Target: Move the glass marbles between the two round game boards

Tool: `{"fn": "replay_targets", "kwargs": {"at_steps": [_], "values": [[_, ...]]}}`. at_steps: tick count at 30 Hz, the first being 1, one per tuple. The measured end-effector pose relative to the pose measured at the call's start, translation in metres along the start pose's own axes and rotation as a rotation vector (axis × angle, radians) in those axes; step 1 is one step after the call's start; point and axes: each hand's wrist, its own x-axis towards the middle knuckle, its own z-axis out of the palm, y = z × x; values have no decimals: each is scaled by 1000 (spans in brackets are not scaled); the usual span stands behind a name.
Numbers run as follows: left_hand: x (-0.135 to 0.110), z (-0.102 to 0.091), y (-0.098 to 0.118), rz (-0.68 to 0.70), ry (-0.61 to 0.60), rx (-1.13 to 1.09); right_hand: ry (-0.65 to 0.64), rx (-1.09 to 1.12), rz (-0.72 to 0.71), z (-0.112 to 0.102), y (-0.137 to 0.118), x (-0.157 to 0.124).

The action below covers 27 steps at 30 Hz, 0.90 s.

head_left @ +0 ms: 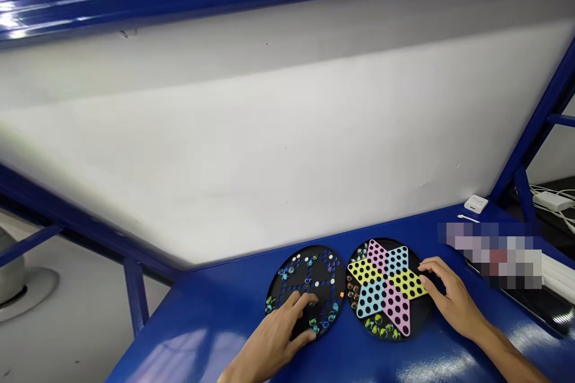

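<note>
Left hand [274,338] lay on the near part of the black board [306,288], fingers spread loose, index tip touching a hole near the board's middle; held nothing that could be seen. Right hand [449,299] rested at the far-right rim of the star board [386,288], fingers half curled on the edge; cannot tell if a marble sat under them. The 2 round boards sat side by side on the blue desk [215,323], rims touching, black one under the left hand, star one just left of the right hand. Marbles [381,330] lay along the star board's near rim, nearer the right hand. A white box [475,203] sat well beyond the right hand.
</note>
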Motion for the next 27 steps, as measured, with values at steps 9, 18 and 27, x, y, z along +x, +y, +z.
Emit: {"fn": "replay_targets", "kwargs": {"at_steps": [9,18,27], "values": [[20,-4,-8,82,57,239,13,-8,-25,0,2,1],[23,12,-9,167,74,285,-9,-9,-22,-1,-4,2],[36,-1,6,110,210,127,19,-18,-46,-2,-4,2]]}}
